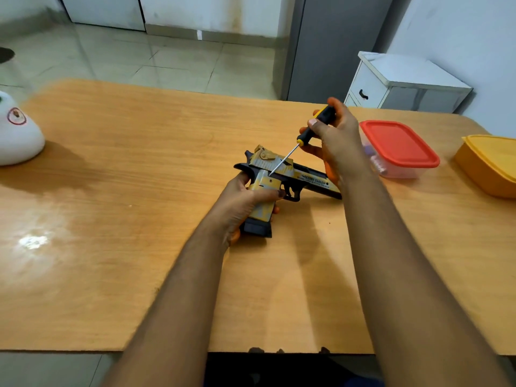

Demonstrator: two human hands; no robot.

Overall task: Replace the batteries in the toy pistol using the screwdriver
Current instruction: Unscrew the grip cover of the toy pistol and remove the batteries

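Over the table (pixel 111 191), the left hand (pixel 245 199) clamps the toy pistol (pixel 282 177) grip while the right hand (pixel 332 135), closed around the screwdriver (pixel 310 129), should seat its tip squarely before turning

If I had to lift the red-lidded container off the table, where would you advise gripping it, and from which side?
Grip the red-lidded container by its clear side walls just under the lid's overhanging rim, coming from above. It sits upright and flat on the table, and that lip would probably stop fingers slipping upward.

Yellow-and-black toy pistol (pixel 282 177) on its side, black-and-yellow screwdriver (pixel 304 135) tip at its frame.
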